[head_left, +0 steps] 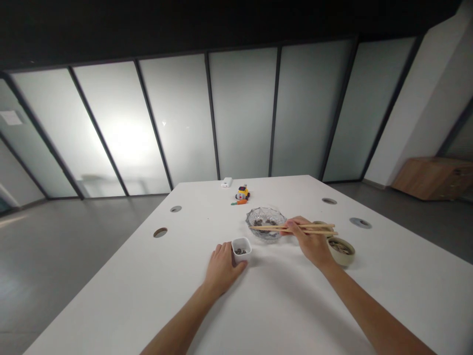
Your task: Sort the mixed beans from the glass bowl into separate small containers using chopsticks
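My left hand (222, 268) is wrapped round a small white square cup (242, 243) standing on the table, with a few small dark pieces in its bottom. In my right hand (308, 241) is a pair of wooden chopsticks (269, 228), pointing left. Their tips lie over the left part of a clear glass bowl (266, 236), which holds several small dark pieces. Whether the tips grip a piece is too small to tell. By my right wrist stands a pale green bowl (342, 259) with light-coloured seed-like pieces inside. A second bowl (322, 223) is partly hidden behind my hand and the chopsticks.
Farther back on the white table (166, 291) are a yellow toy vehicle (243, 193), a small orange carrot-shaped thing (241, 202) and a white device (226, 182). Round holes (160, 232) pierce the tabletop near both sides. Frosted glass panels (242, 118) line the back.
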Available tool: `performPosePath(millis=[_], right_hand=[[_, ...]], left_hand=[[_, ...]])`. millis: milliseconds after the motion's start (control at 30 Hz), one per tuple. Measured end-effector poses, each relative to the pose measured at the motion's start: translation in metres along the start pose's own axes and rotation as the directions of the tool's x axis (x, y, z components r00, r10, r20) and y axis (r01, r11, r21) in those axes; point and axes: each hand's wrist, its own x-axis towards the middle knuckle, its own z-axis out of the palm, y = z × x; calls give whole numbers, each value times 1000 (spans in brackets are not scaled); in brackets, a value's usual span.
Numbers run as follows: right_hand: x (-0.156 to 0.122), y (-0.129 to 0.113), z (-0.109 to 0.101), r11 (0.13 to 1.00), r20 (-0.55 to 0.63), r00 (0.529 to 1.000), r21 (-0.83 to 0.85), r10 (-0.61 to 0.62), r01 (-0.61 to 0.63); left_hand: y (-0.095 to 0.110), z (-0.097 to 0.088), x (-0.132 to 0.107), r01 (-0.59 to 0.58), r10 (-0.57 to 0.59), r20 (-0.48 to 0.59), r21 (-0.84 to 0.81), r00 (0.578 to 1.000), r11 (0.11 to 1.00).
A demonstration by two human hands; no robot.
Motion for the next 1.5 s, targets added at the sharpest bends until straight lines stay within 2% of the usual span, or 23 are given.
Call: performPosePath(millis=[100, 233, 300, 367, 433, 533, 600, 667, 767, 867, 967, 1167, 1333, 1500], right_hand=[[-5, -5, 6, 995, 144, 988, 73, 56, -67], [-12, -10, 14, 994, 302, 950, 48, 76, -95], [-12, -9, 15, 997, 269, 961, 14, 65, -72], [-10, -7, 12, 999, 133, 990, -25, 42, -39], [-6, -3, 8, 999, -8, 1000, -40, 19, -19], [-2, 1, 4, 997, -88, 996, 66, 31, -25], [-2, 3, 4, 996, -89, 995, 85, 36, -28], [-3, 7, 5, 999, -92, 996, -34, -22, 19], [-6, 16, 6, 959, -47, 987, -245, -156, 140], [-6, 27, 6, 928, 15, 981, -323, -191, 186], [-6, 35, 7, 923, 59, 977, -319, -206, 214], [-9, 42, 12, 951, 111, 975, -221, -194, 215], [-13, 44, 15, 962, 120, 978, -196, -171, 192], [-15, 46, 17, 963, 78, 980, -186, -184, 195]], left_hand=[[0, 0, 0, 23, -23, -3, -5, 1000, 1000], [1, -1, 0, 15, -15, -10, -20, 1000, 1000], [1, -2, 0, 8, -8, -11, -37, 1000, 999], [2, -4, 0, -2, 1, -11, -57, 1000, 998], [3, -5, -1, -12, 11, -15, -74, 1000, 997], [2, -4, -1, -11, 8, -30, -94, 1000, 996], [1, -3, -1, -4, 0, -36, -104, 999, 995], [0, -2, -1, -11, 6, -40, -116, 999, 993], [-1, -1, -1, -46, 38, -66, -131, 997, 990], [-1, 0, -1, -103, 91, -101, -122, 991, 987], [-1, 1, -1, -142, 129, -137, -92, 982, 986], [-5, 4, 0, -90, 75, -214, -62, 974, 994], [-2, 0, -1, -64, 48, -194, -77, 980, 995], [0, -4, -2, -13, -2, -141, -109, 990, 994]])
